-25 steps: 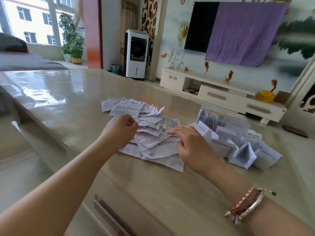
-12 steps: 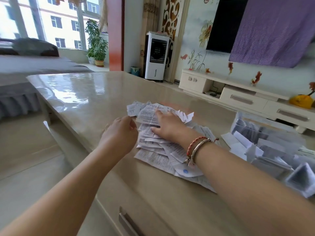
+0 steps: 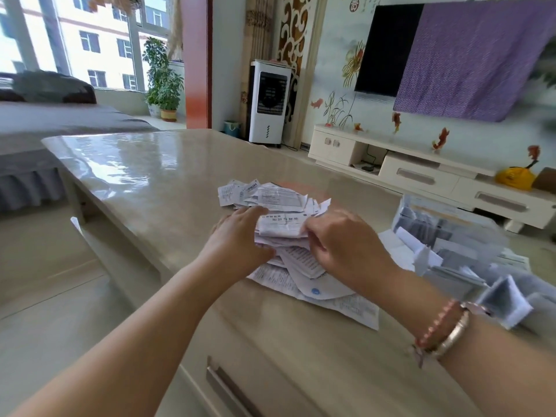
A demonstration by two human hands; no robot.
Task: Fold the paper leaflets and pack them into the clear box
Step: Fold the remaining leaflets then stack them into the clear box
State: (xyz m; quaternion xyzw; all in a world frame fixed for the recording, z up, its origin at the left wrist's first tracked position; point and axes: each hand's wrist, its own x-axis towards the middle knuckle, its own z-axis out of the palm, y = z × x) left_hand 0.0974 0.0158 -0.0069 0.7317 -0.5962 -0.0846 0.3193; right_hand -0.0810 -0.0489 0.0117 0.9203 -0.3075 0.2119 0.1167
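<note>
1. Worktop [image 3: 144, 176]: glossy beige surface, with a drawer handle [image 3: 228, 389] seen on its near front edge.
2. Leaflet pile [image 3: 301, 266]: loose printed paper sheets, unfolded and overlapping, laid on the middle of the worktop; the far sheets are fanned out toward the left.
3. Top leaflet [image 3: 281, 225]: a creased sheet with a line of bold print, lifted slightly off the pile and held between both hands.
4. Left hand [image 3: 240, 236]: placed at the left edge of the pile, fingers extended along the left side of the top leaflet; whether the sheet is pinched or only touched by this grip cannot be told.
5. Right hand [image 3: 346, 245]: fingers curled, the right edge of the top leaflet pinched in its grip. Bracelets [image 3: 442, 329] are worn on the wrist.
6. Clear box [image 3: 436, 221]: set on the worktop to the right of the pile, near it; folded leaflets are seen standing inside, blurred.
7. Folded leaflets [image 3: 505, 299]: several white folded pieces lying loose on the worktop on the near side of the box, at the right edge of view, blurred.
8. Background: white TV cabinet [image 3: 421, 173] on the far right, white standing fan unit [image 3: 269, 103] far centre.
</note>
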